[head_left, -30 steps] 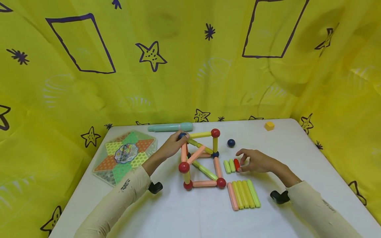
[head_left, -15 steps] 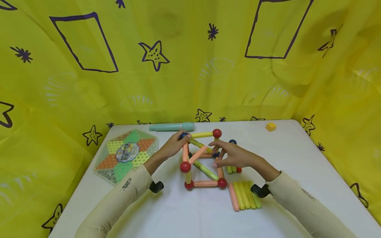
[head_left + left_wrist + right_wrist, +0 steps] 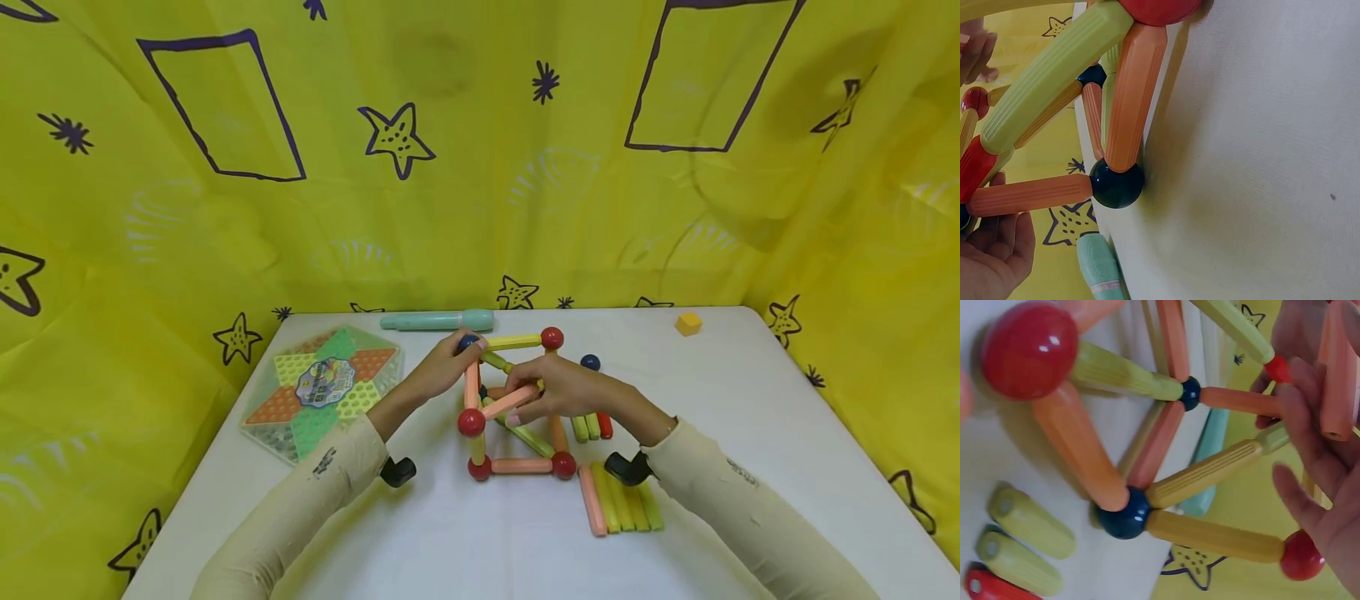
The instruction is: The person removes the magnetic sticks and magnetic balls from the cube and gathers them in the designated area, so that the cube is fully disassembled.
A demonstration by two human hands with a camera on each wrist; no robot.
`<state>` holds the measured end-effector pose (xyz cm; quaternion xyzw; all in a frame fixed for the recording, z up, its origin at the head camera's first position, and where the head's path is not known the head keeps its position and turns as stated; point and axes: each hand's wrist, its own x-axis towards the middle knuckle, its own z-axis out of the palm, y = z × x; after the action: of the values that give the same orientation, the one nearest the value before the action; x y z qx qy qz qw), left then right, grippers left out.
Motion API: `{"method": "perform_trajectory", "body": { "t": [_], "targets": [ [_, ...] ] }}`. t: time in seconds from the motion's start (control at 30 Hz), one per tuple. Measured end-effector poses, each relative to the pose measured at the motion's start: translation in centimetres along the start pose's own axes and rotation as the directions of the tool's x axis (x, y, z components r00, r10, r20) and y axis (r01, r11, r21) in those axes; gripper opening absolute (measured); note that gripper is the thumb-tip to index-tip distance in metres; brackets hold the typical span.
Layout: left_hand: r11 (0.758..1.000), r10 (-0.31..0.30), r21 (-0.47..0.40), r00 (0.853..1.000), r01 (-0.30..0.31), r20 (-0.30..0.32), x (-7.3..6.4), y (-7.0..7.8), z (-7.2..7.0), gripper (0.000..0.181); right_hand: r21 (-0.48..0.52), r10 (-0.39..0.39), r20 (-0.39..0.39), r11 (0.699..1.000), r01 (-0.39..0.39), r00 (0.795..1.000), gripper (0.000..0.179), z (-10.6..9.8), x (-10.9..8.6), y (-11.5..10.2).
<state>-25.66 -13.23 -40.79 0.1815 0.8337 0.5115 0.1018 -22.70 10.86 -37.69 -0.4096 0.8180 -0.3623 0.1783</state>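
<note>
While a row of longer rods [image 3: 621, 504] lies unused at the near side of the white surface [image 3: 375, 533], the frame of rods and balls [image 3: 522, 466] beyond it looks mostly built. Three short rods [image 3: 593, 427] beside it are unused too. The right hand [image 3: 566, 387] has finger and thumb closed about a pink rod [image 3: 498, 407], joined to a red ball [image 3: 471, 422] at one end only; its other end seems left to connect. Farther back, the left hand [image 3: 437, 367] pinches a dark blue ball [image 3: 468, 342] atop the frame, covering it too much to judge those joints. A spare blue ball [image 3: 590, 362] sits apart.
</note>
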Motion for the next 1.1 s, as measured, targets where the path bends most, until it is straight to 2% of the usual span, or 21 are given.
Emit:
{"method": "perform_trajectory", "body": {
  "t": [0.1,0.17,0.2,0.4,0.43,0.63,0.77,1.0,1.1],
  "targets": [
    [1.0,0.007,-0.002,1.0,-0.007,0.0,0.0,0.0,0.0,0.033,-0.043,0.022,0.069,0.999,-0.019,0.997,0.025,0.1,0.2,-0.7],
    [1.0,0.01,-0.005,1.0,-0.01,0.002,0.0,0.0,0.1,0.034,-0.077,0.016,0.087,0.997,-0.01,0.996,0.025,0.3,0.4,-1.3],
    [1.0,0.005,-0.006,1.0,-0.005,0.007,-0.2,0.4,0.0,0.033,-0.093,0.009,0.085,0.996,-0.001,0.996,0.024,0.4,0.5,-1.5],
    [1.0,0.01,-0.003,1.0,-0.01,0.007,-0.2,0.5,0.1,0.032,-0.157,0.004,0.023,0.988,0.0,1.0,0.028,1.5,0.7,-2.1],
    [1.0,0.016,-0.001,1.0,-0.016,0.001,0.0,0.0,0.1,0.033,-0.16,0.006,0.01,0.987,-0.004,1.0,0.029,1.8,0.8,-2.2],
    [1.0,0.009,0.002,1.0,-0.009,-0.012,0.0,-0.1,0.1,0.032,-0.169,-0.025,-0.089,0.986,0.009,0.996,0.041,3.0,0.8,-2.1],
    [1.0,0.002,0.0,1.0,-0.002,-0.012,0.1,0.1,0.1,0.033,-0.141,-0.012,-0.135,0.99,-0.007,0.991,0.045,3.4,0.8,-2.1],
    [1.0,0.006,0.009,1.0,-0.006,-0.007,-0.1,0.2,0.0,0.034,-0.099,-0.016,-0.139,0.995,0.002,0.99,0.045,2.9,0.1,-2.4],
    [1.0,0.008,0.012,1.0,-0.008,0.004,-0.1,0.2,0.0,0.036,-0.09,0.011,-0.142,0.996,-0.024,0.99,0.045,2.7,-0.6,-2.0]
  ]
}}
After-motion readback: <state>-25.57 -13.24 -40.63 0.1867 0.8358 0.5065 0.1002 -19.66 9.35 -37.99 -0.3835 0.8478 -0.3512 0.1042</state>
